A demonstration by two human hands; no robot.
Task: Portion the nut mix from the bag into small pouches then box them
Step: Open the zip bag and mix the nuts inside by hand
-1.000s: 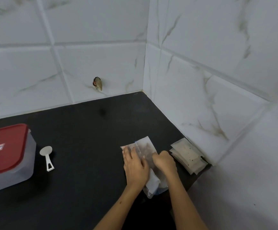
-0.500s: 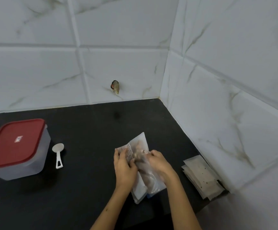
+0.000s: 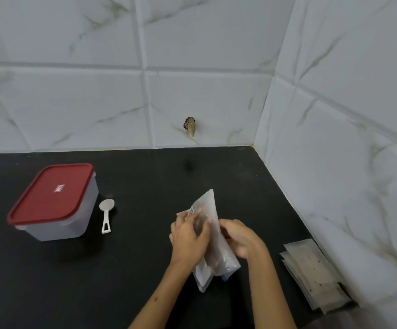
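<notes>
Both hands on the nut mix bag (image 3: pixel 213 236), near-centre of the black counter (image 3: pixel 145 269). Bag is clear plastic, held roughly upright and tilted, one top corner pointing far and slightly right, bottom end near the counter surface; can't tell if it touches. Dark contents show through the middle and lower part.

Left hand (image 3: pixel 188 238): fingers curled round the bag's left side near the top, thumb side toward the bag. Gripping it.

Right hand (image 3: pixel 241 238): fingers curled against the bag's right side, at about the same height as the left hand. Also gripping. Fingertips are hidden behind the plastic, so the exact pinch point can't be told.

Whether the bag mouth is open or sealed: can't tell, blurred.

Stack of small pouches (image 3: pixel 316 276): flat, pale, semi-clear, lying near-right on the counter just beside the right-hand tiled wall (image 3: pixel 347 174). Well apart from the bag, untouched. Count unclear.

Box (image 3: pixel 55 203): translucent tub with red lid (image 3: pixel 52 192) on, far-left of the hands, well apart from them. Small label on the lid, unreadable.

White scoop (image 3: pixel 106 216): lies on the counter just right of the box, bowl far, handle near. Not touching the box as far as visible.

Small dark object (image 3: pixel 190 126) on the far tiled wall above the counter edge; can't identify it.
</notes>
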